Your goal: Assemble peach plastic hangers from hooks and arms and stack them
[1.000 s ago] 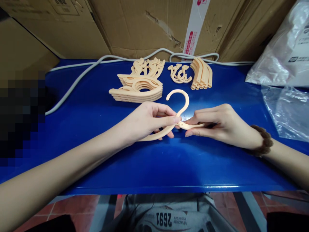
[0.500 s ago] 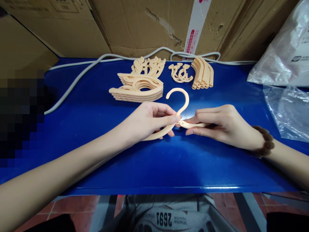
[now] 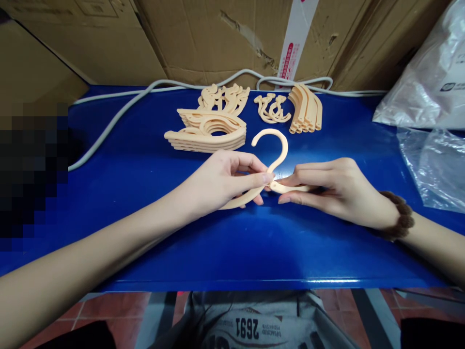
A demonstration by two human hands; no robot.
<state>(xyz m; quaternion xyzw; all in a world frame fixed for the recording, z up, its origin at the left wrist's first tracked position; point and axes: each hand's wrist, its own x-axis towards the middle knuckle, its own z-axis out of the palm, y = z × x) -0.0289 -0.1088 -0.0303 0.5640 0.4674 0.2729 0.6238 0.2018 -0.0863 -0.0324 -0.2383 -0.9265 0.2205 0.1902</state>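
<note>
A beige hook piece stands up between my hands, curving to the left at its top. My left hand is closed, its thumb and fingers pinching the base of the hook and a curved beige arm that runs down to the left. My right hand is closed around a second beige arm piece, whose rounded end meets the hook's base at my left fingertips. The fingers hide part of the joint.
Behind my hands on the blue table lie stacked beige hanger parts, loose hooks and bundled curved arms. A white cable runs behind them, before cardboard boxes. Plastic bags lie at the right.
The hook has shifted slightly to the right and up at its top. Both hands keep their hold and have barely moved.
</note>
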